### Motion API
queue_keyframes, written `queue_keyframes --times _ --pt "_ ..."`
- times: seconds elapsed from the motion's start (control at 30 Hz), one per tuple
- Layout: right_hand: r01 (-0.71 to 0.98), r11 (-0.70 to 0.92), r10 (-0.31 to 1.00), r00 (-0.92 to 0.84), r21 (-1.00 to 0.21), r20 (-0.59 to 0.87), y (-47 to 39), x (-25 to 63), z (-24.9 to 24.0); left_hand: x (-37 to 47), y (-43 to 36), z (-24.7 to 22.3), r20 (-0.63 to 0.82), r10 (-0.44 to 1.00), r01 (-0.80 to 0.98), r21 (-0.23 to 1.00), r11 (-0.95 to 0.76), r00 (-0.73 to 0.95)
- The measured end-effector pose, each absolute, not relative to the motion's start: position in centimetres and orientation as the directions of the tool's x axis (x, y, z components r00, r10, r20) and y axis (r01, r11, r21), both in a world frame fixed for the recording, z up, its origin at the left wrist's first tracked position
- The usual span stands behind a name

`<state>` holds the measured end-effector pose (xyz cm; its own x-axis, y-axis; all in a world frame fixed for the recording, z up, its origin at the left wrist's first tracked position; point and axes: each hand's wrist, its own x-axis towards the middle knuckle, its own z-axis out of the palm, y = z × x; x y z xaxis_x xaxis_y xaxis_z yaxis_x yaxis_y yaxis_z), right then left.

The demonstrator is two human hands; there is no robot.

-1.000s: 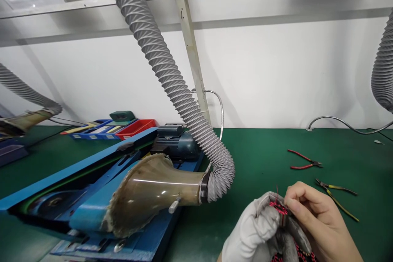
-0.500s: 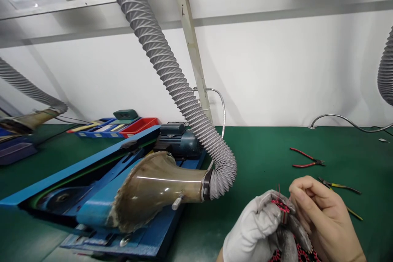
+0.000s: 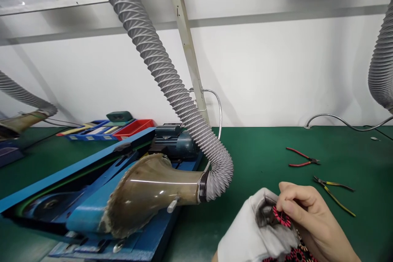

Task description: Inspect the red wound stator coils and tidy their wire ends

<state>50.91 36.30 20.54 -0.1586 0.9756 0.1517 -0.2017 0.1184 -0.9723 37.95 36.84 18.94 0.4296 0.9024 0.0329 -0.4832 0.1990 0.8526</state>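
Note:
My left hand (image 3: 253, 229), in a white glove with greyed fingers, is closed around a small red-and-black ring-shaped piece (image 3: 281, 217) with a toothed pattern. My bare right hand (image 3: 310, 217) is closed, thumb and forefinger pinched together at the upper edge of that piece. Whatever lies between those fingertips is too small to make out. Below both hands, more red-and-black patterned pieces (image 3: 298, 255) show at the bottom edge of the view, partly covered by the glove and the right hand.
Red-handled pliers (image 3: 302, 158) and yellow-green-handled pliers (image 3: 333, 190) lie on the green tabletop (image 3: 251, 155). On the left stands a blue belt machine (image 3: 92, 208), with a brown suction hood (image 3: 153, 188) on a grey hose (image 3: 162, 61). Blue and red bins (image 3: 133, 129) sit behind.
My right hand has moved left and closed its fingertips onto the piece's edge. The thin red strand that stuck up above the glove no longer shows. The view has shifted slightly right.

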Motion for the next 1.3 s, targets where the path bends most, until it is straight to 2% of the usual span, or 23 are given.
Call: queue_keyframes --times 0.1,0.17,0.23,0.3,0.37,0.47,0.57,0.7,0.77,1.1,1.3 --pt "-0.508 0.006 0.983 -0.154 -0.861 0.098 36.4 51.0 20.8 37.5 36.1 19.5 0.023 0.890 -0.469 0.856 0.218 0.456" --pt "-0.566 0.020 0.988 -0.115 -0.824 0.103 36.4 51.8 20.8 37.1 35.5 19.6 -0.004 0.904 -0.411 0.890 0.199 0.428" --pt "-0.411 0.076 0.985 -0.112 -0.909 0.133 36.1 52.7 20.6 36.7 35.1 19.5 -0.054 0.932 -0.328 0.927 0.180 0.359" --pt "-0.090 0.121 0.976 -0.173 -0.989 0.135 35.7 53.5 20.2 36.5 34.8 19.3 -0.073 0.960 -0.251 0.957 0.144 0.271" --pt "0.173 0.148 0.971 -0.213 -0.974 0.110 35.4 53.9 19.9 36.4 34.6 19.0 -0.043 0.981 -0.173 0.982 0.077 0.189" --pt "0.314 0.188 0.962 -0.248 -0.931 0.110 35.3 53.6 20.0 36.7 34.7 18.8 0.021 0.990 -0.059 0.998 -0.013 0.140" --pt "0.292 0.259 0.950 -0.249 -0.921 0.188 35.5 52.7 20.6 37.0 34.9 19.1 0.025 0.990 -0.047 0.999 -0.019 0.139" --pt "0.225 0.289 0.952 -0.173 -0.930 0.254 35.3 51.7 21.0 36.9 35.1 20.2 -0.033 0.972 -0.265 0.960 0.096 0.233" --pt "0.178 0.278 0.959 -0.109 -0.944 0.262 35.1 51.3 20.8 36.8 35.2 20.6 -0.020 0.975 -0.322 0.942 0.093 0.221" --pt "-0.081 0.305 0.952 0.014 -0.949 0.305 35.5 50.1 19.7 37.1 35.7 20.0 -0.017 0.992 -0.419 0.905 0.070 0.128" --pt "-0.109 0.286 0.957 -0.013 -0.952 0.289 35.5 50.4 19.6 37.0 35.7 19.5 -0.042 0.984 -0.465 0.877 0.118 0.172"
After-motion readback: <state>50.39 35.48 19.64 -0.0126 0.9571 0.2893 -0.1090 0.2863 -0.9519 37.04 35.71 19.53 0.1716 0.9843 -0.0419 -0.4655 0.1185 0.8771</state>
